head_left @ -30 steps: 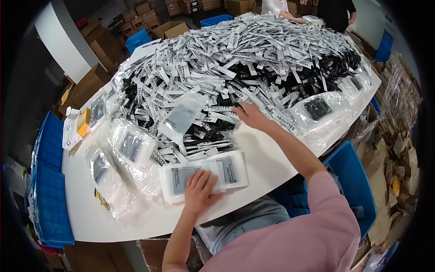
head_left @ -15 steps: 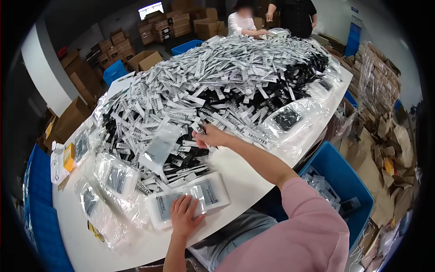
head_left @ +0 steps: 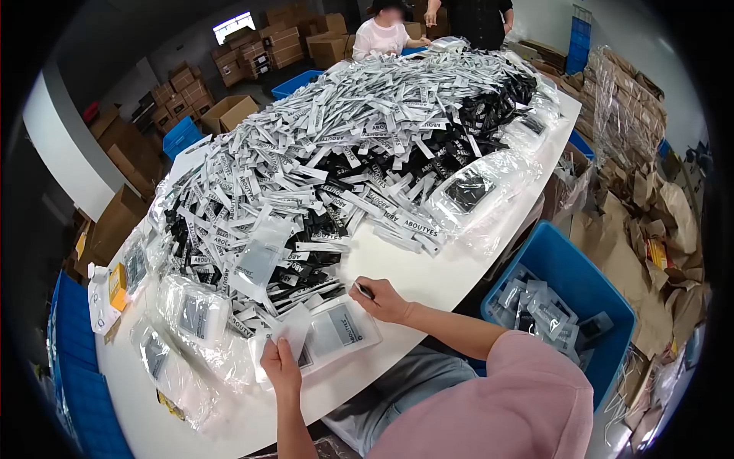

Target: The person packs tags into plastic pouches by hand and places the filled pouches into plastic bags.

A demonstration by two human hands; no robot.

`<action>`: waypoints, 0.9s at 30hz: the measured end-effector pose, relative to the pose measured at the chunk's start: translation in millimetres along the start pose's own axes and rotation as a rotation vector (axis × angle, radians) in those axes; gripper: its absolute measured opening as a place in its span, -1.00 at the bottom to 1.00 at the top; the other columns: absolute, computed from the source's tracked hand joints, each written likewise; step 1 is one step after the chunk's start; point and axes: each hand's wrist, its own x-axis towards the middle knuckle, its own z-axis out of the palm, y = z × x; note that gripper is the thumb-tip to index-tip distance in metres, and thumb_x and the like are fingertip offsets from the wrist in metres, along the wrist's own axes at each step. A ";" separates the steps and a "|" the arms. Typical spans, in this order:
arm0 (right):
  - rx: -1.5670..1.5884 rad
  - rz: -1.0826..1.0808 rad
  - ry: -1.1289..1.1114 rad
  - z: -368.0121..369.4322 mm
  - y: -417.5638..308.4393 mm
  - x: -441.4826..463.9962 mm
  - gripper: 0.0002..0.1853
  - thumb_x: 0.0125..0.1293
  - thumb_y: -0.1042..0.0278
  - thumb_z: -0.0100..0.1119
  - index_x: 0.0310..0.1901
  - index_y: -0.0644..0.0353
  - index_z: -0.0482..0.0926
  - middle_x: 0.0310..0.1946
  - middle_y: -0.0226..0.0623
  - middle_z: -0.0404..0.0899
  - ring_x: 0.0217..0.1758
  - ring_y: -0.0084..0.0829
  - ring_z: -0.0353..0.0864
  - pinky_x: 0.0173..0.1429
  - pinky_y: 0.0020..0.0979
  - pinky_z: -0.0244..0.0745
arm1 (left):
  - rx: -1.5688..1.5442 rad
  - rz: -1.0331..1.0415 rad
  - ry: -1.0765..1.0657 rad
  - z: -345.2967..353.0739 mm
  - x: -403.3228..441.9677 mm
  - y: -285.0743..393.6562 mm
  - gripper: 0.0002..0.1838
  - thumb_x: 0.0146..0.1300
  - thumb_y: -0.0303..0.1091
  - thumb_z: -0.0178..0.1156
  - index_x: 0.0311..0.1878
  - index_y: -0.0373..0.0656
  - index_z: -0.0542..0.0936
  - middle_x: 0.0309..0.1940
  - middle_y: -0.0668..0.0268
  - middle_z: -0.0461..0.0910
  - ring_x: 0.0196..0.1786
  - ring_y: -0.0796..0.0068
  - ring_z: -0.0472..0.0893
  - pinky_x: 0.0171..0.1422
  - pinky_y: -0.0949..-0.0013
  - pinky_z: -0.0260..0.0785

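My left hand is closed, thumb against fingers, on the edge of a frosted plastic bag. The bag is raised at an angle over a stack of printed bags near the table's front edge. To the right of that stack, my right hand is closed with a small dark piece showing between the fingers; its kind is not clear. Just beyond my hands rises a large pile of slim white and black printed packets. One clear bag lies on the pile's near slope.
Clear-wrapped bundles lie at the left, with another wrapped bundle at the right. A blue bin holding filled bags stands beside me. Crumpled brown paper lies farther right. A person in a white top and another in black are across the table.
My right hand has drawn back from the pile toward the bag stack. My left hand, earlier flat on the stack, now pinches and lifts a bag. The view has shifted slightly.
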 end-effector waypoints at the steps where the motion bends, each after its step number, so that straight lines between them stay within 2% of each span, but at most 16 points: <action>1: -0.002 0.068 -0.036 3.0 3.0 -3.1 -0.68 0.26 0.21 0.12 -0.49 0.30 0.38 -0.72 -0.10 0.30 -0.66 -0.17 0.19 -0.51 -0.34 0.21 | 0.059 0.087 0.036 1.6 -1.1 6.4 -0.82 0.27 -0.44 -0.02 -0.32 -0.34 0.52 -0.64 0.43 0.25 -0.55 0.64 0.18 -0.47 0.49 0.06; 3: -0.018 0.022 -0.024 1.6 0.1 -2.5 -0.67 0.27 0.20 0.12 -0.50 0.30 0.38 -0.73 -0.10 0.29 -0.68 -0.21 0.20 -0.52 -0.34 0.21 | 0.119 0.170 0.076 6.5 -3.5 24.0 -0.82 0.24 -0.49 0.00 -0.22 -0.35 0.56 -0.66 0.39 0.25 -0.57 0.61 0.19 -0.48 0.48 0.06; 5: -0.030 -0.008 -0.024 -1.7 -18.3 -2.2 -0.65 0.27 0.18 0.12 -0.51 0.31 0.38 -0.74 -0.11 0.28 -0.70 -0.25 0.21 -0.53 -0.34 0.20 | 0.276 0.462 0.127 16.7 -6.9 54.2 -0.73 0.13 -0.59 0.05 -0.09 -0.31 0.58 -0.64 0.30 0.30 -0.58 0.46 0.29 -0.49 0.43 0.14; 6: 0.054 0.071 -0.102 -0.5 -30.6 -0.4 -0.62 0.27 0.15 0.11 -0.53 0.31 0.39 -0.75 -0.17 0.28 -0.70 -0.33 0.24 -0.54 -0.35 0.19 | 0.283 0.450 0.124 22.7 -8.3 58.9 -0.73 0.13 -0.59 0.05 -0.09 -0.31 0.58 -0.64 0.30 0.30 -0.58 0.46 0.29 -0.49 0.43 0.14; 8: 0.245 0.232 -0.178 12.6 -44.3 -1.3 -0.56 0.26 0.06 0.12 -0.60 0.28 0.42 -0.79 -0.36 0.26 -0.71 -0.56 0.27 -0.58 -0.41 0.16 | 0.296 0.735 0.106 30.3 -8.9 66.6 -0.68 0.00 -0.66 0.11 -0.11 -0.30 0.59 -0.61 0.25 0.34 -0.54 0.34 0.39 -0.48 0.38 0.24; 9: 0.252 0.234 -0.180 12.1 -53.5 1.2 -0.56 0.26 0.06 0.12 -0.60 0.28 0.42 -0.79 -0.36 0.26 -0.71 -0.56 0.27 -0.58 -0.41 0.16 | 0.347 0.867 0.089 33.3 -7.3 72.0 -0.63 -0.10 -0.69 0.15 -0.13 -0.29 0.60 -0.58 0.30 0.32 -0.48 0.34 0.44 -0.45 0.37 0.32; 10: 0.361 0.398 -0.231 7.2 -65.4 6.1 -0.58 0.25 0.07 0.12 -0.58 0.26 0.44 -0.78 -0.41 0.28 -0.73 -0.59 0.25 -0.61 -0.44 0.14 | 0.351 0.863 0.084 34.4 -4.1 74.1 -0.63 -0.10 -0.69 0.15 -0.13 -0.29 0.60 -0.58 0.30 0.32 -0.48 0.34 0.44 -0.45 0.37 0.32; 11: 0.468 0.566 -0.281 3.1 -71.9 10.0 -0.61 0.25 0.08 0.12 -0.57 0.24 0.46 -0.77 -0.45 0.29 -0.74 -0.61 0.23 -0.64 -0.48 0.12 | 0.427 0.998 0.045 35.9 -2.0 75.6 -0.64 -0.13 -0.69 0.18 -0.16 -0.28 0.60 -0.58 0.31 0.30 -0.47 0.34 0.44 -0.44 0.37 0.33; 12: 0.618 0.592 -0.304 1.0 -72.5 12.0 -0.68 0.24 0.14 0.12 -0.52 0.21 0.48 -0.78 -0.45 0.31 -0.76 -0.65 0.22 -0.69 -0.55 0.10 | 0.499 1.132 0.005 37.6 -1.3 76.6 -0.64 -0.16 -0.69 0.20 -0.19 -0.28 0.61 -0.58 0.32 0.27 -0.46 0.35 0.44 -0.43 0.36 0.34; 17: 0.594 0.645 -0.420 -13.3 -85.6 25.2 -0.73 0.24 0.20 0.15 -0.50 0.22 0.48 -0.73 -0.45 0.38 -0.73 -0.67 0.30 -0.65 -0.55 0.16 | 0.581 1.216 -0.094 34.3 -0.9 70.7 -0.71 -0.20 -0.58 0.29 -0.28 -0.29 0.63 -0.55 0.33 0.23 -0.38 0.36 0.43 -0.39 0.35 0.37; 19: 0.394 0.494 -0.440 -12.0 -89.4 26.3 -0.73 0.24 0.23 0.15 -0.51 0.23 0.47 -0.73 -0.47 0.39 -0.71 -0.66 0.32 -0.61 -0.53 0.21 | 0.563 1.232 -0.116 30.5 -1.0 70.1 -0.66 -0.09 -0.46 0.33 -0.17 -0.32 0.60 -0.47 0.29 0.34 -0.31 0.32 0.46 -0.33 0.34 0.40; 20: 0.365 0.424 -0.380 -9.0 -86.4 26.0 -0.72 0.22 0.21 0.17 -0.52 0.23 0.47 -0.73 -0.41 0.40 -0.70 -0.55 0.34 -0.56 -0.50 0.26 | 0.571 1.223 -0.116 30.4 -3.5 75.8 -0.66 -0.09 -0.46 0.33 -0.17 -0.32 0.60 -0.47 0.29 0.34 -0.31 0.32 0.46 -0.33 0.34 0.40; 21: 0.369 0.426 -0.390 -8.4 -88.3 26.1 -0.72 0.22 0.21 0.17 -0.52 0.23 0.47 -0.73 -0.41 0.40 -0.70 -0.55 0.34 -0.56 -0.50 0.26 | 0.432 0.947 -0.082 32.9 -9.0 86.5 -0.64 -0.03 -0.39 0.33 -0.13 -0.32 0.57 -0.40 0.25 0.40 -0.29 0.30 0.46 -0.31 0.34 0.41; 23: -0.040 -0.134 -0.257 -9.3 -94.3 25.9 -0.83 0.11 0.31 0.22 -0.48 0.20 0.48 -0.69 -0.33 0.42 -0.66 -0.38 0.41 -0.55 -0.44 0.30 | 0.002 0.496 -0.024 40.8 -17.4 88.6 -0.58 0.10 -0.25 0.31 -0.06 -0.34 0.51 -0.24 0.18 0.52 -0.26 0.38 0.52 -0.22 0.40 0.43; 24: -0.168 -0.305 -0.286 -5.9 -92.8 21.7 -0.84 -0.07 0.42 0.24 -0.41 0.18 0.49 -0.59 -0.30 0.45 -0.57 -0.25 0.47 -0.53 -0.37 0.34 | -0.145 0.336 -0.107 38.7 -19.1 79.2 -0.62 0.12 -0.28 0.29 -0.06 -0.33 0.52 -0.27 0.25 0.54 -0.28 0.48 0.51 -0.21 0.45 0.41; 27: -0.269 -0.378 -0.279 6.4 -96.6 12.9 -0.75 -0.18 0.47 0.23 -0.36 0.14 0.47 -0.53 -0.33 0.46 -0.51 -0.25 0.52 -0.51 -0.32 0.37 | -0.371 0.043 -0.144 29.8 -24.1 68.0 -0.81 0.18 -0.50 0.15 -0.14 -0.32 0.56 -0.37 0.43 0.57 -0.30 0.70 0.48 -0.21 0.59 0.35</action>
